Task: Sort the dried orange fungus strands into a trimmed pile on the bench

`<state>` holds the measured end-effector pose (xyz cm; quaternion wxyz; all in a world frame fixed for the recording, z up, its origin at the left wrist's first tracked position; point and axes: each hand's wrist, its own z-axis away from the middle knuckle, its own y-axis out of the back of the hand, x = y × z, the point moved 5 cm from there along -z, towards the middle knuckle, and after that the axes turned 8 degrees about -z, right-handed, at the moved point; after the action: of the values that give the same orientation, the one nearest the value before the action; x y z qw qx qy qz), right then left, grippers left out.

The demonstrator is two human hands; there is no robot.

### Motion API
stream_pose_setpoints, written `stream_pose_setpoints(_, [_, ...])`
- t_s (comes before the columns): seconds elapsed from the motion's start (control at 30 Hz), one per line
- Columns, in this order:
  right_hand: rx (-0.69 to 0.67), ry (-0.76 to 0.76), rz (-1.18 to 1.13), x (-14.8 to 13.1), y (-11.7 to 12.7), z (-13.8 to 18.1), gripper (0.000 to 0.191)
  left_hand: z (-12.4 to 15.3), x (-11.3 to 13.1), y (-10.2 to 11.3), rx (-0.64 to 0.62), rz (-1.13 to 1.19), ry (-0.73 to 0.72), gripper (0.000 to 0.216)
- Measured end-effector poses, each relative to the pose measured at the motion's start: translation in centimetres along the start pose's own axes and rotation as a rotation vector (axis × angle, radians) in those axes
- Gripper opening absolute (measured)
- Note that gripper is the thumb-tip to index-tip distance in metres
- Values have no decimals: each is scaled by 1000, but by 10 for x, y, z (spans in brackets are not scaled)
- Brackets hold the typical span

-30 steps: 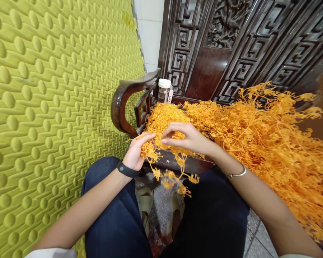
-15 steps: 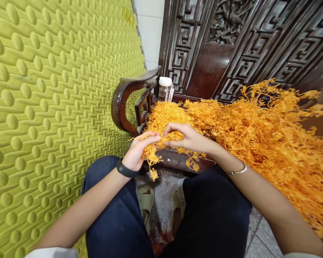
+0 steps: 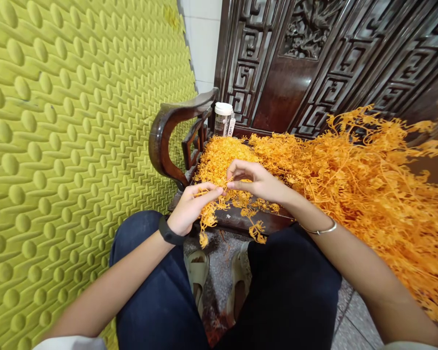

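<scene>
My left hand point(image 3: 194, 203), with a black band at the wrist, is closed in a pinch on a sprig of orange dried foliage point(image 3: 209, 216), whose curly tips hang below the fingers. Facing it, my right hand point(image 3: 257, 181) has its thumb and forefinger pinched together on a thin piece of the same sprig, close to the left fingertips. Another curly orange strand point(image 3: 257, 229) dangles below the right hand. Behind both hands lies a low heap of short orange pieces point(image 3: 226, 150) on the wooden seat. How the stems run between the fingertips is too small to make out.
A large bundle of long orange stems point(image 3: 365, 194) fills the bench to the right. A clear jar with a white lid point(image 3: 223, 116) stands by the curved wooden armrest point(image 3: 164, 136). On the left rises a yellow-green textured surface point(image 3: 76, 121); behind is a carved dark backrest point(image 3: 284, 92).
My right thumb and forefinger have closed from a wider gap into a pinch. Both hands have shifted slightly, and the dangling strand below the right hand hangs lower.
</scene>
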<state>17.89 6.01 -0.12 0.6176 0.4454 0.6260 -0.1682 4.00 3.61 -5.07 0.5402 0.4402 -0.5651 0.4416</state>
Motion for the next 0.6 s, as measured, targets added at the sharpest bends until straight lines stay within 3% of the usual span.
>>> stream_pose_setpoints(0.3, [-29,-59,9,8,2,-3,24,0,-6,-1,25,-24,20,14])
stream_pose_setpoints(0.6, [106,-151,-313,21,4,-6,27,2,-4,-2,40,64,26,12])
